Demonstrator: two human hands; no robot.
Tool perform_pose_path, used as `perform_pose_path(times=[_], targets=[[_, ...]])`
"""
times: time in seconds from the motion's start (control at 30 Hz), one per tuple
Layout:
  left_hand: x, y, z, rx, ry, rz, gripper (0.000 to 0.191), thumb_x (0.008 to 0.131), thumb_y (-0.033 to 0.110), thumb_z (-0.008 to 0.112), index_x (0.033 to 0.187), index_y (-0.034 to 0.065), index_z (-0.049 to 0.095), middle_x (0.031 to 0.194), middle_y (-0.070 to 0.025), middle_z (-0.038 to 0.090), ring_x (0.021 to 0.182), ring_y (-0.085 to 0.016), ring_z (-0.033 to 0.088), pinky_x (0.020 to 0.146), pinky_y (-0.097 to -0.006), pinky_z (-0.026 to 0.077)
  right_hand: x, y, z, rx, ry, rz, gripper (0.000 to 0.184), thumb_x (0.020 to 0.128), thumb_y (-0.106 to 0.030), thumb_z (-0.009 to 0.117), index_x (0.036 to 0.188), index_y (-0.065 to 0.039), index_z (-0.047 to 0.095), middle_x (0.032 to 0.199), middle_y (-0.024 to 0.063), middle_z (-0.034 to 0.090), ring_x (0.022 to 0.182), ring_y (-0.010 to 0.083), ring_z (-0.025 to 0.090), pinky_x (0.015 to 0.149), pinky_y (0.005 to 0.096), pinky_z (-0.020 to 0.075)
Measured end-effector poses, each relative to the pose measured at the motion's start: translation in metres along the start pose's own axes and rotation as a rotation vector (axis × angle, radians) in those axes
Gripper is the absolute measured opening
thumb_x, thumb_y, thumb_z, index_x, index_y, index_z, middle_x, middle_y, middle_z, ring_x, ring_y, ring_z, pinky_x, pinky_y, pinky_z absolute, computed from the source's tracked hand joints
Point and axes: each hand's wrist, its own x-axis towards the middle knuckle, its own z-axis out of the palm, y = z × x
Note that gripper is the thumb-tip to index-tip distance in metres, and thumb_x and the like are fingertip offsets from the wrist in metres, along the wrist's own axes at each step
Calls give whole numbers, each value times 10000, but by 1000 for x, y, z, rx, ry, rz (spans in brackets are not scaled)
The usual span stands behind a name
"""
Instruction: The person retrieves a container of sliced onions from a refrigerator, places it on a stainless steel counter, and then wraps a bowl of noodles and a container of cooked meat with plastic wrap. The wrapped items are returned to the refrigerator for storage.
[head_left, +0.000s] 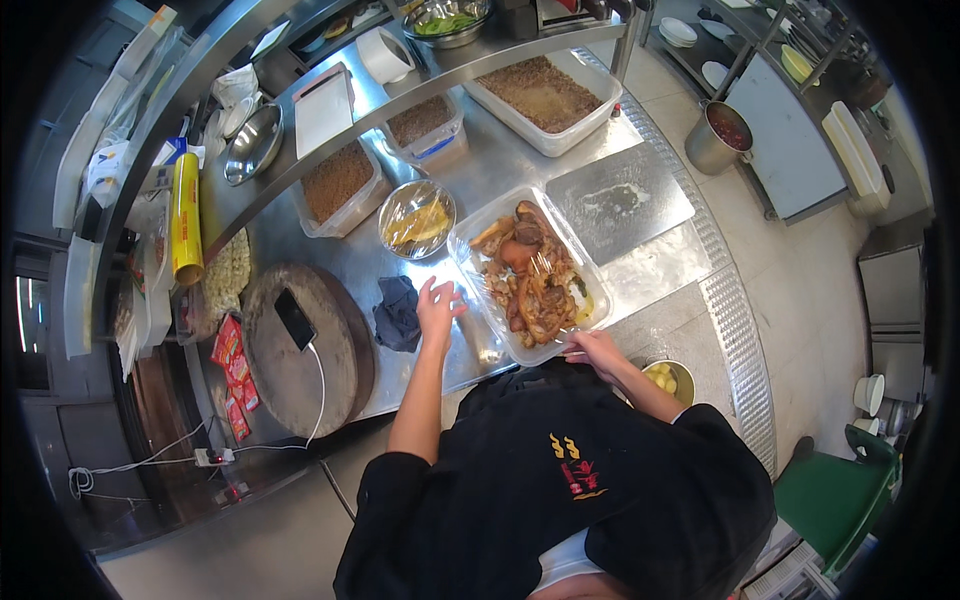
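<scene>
A rectangular translucent plastic tub (470, 259) with cooked brown meat pieces (529, 274) stands at the steel worktable's near edge. Shiny streaks over the meat look like cling film. My right hand (592, 351) grips the tub's near right corner, thumb on the rim; whether it also pinches film I cannot tell. My left hand (439, 304) hovers left of the tub, fingers apart and holding nothing. Beside it lies a crumpled dark cloth (397, 313). Beyond that hand is a round bowl (418, 220) under cling film, with yellow food inside.
A round chopping block (300, 375) carries a phone (295, 319) on a white cable. Tubs of brown crumbly food (540, 94) line the back beneath a steel shelf (420, 101). A metal sheet (619, 199) lies right; a pot of pale chunks (670, 381) stands by my right forearm.
</scene>
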Motion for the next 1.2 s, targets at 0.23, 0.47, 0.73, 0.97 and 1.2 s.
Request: perform_pose_path(times=[0.23,0.47,0.73,0.97,1.2], targets=[[27,-32,17,-519,-69,-235,198,963,212,579,1104,74,595,838,-16,585,731,-142,563,598,-295,482,-6,5,-4,-18,21,-4,280,900,-208,590,1012,45,635,934,134,647,858,195,643,708,290,548],[30,-62,33,-57,-16,-16,177,953,101,538,1074,-5,613,880,-51,656,781,-142,611,695,-270,495,-10,-2,0,-4,27,5,293,891,-215,612,995,57,640,924,135,649,851,196,644,689,289,548],[6,-45,14,288,-201,350,176,946,97,526,1066,-4,606,872,-37,639,770,-137,596,702,-260,482,-8,-1,0,-41,25,-14,318,884,-247,629,974,58,649,897,144,659,823,196,648,676,295,551],[11,-34,32,-25,-272,-3,356,991,361,512,959,24,625,830,-15,624,717,-108,569,648,-244,465,-9,3,2,-62,-1,-59,325,921,-215,542,1065,63,629,974,145,648,841,206,654,687,310,556],[26,-24,4,43,-572,-175,399,969,428,532,967,41,628,787,-54,625,615,-129,588,553,-254,491,-18,5,17,17,52,-105,329,927,-217,537,1112,51,583,996,144,639,857,214,652,702,317,559]])
